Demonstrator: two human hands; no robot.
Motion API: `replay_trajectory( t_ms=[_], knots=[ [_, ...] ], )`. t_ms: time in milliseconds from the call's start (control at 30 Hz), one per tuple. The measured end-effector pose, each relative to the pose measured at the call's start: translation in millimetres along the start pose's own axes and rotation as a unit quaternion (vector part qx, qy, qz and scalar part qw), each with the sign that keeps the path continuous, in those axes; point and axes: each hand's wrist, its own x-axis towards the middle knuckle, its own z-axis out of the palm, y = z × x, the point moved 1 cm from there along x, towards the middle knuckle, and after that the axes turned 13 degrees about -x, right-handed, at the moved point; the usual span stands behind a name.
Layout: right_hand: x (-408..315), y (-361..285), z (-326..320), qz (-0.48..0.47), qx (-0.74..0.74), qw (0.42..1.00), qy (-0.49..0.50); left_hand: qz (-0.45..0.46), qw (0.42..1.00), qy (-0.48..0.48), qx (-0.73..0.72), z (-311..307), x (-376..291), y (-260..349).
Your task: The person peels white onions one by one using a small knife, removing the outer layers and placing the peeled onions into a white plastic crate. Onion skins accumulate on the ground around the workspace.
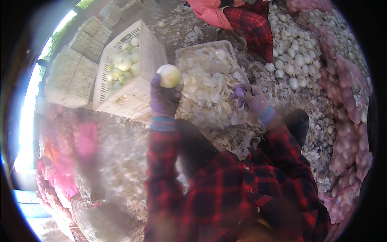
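Observation:
My left hand [165,96], in a dirty purple glove with a striped cuff, grips a pale, peeled onion [169,76]. It is raised at the right side of a white slatted plastic crate [133,101], in which several pale green-white onions [123,63] lie. To the right, my right hand [252,98], gloved alike, is closed around a curved, blade-like tool [242,77]; its handle is hidden in the fingers. Below and between both hands spreads a heap of loose onion skins [208,90]. A light plastic basket [205,45] full of skins stands just beyond.
Another person [242,21] sits at the top. White onions [297,57] are heaped at the upper right, beside filled pink mesh sacks [347,145]. Stacked crates [71,75] stand at the left; another crate [105,220] is at the lower left.

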Motion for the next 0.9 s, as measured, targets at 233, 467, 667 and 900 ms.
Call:
replay_trajectory(
  t_ms=[233, 467, 667, 900],
  knots=[
    [-2, -49, 39, -0.091, 0.020, 0.995, -0.038, -0.029, 0.995, 0.046, -0.082, 13, -9, -13],
    [-11, -93, 64, -0.303, -0.200, 0.931, -0.027, 0.049, 0.997, -0.012, -0.064, 25, -21, -46],
    [-23, -107, 76, -0.281, -0.302, 0.911, 0.019, 0.159, 0.981, -0.094, 0.055, 45, -41, -52],
    [-23, -102, 80, -0.235, -0.360, 0.903, 0.007, 0.220, 0.962, -0.067, 0.149, 48, -49, -54]
  ],
)
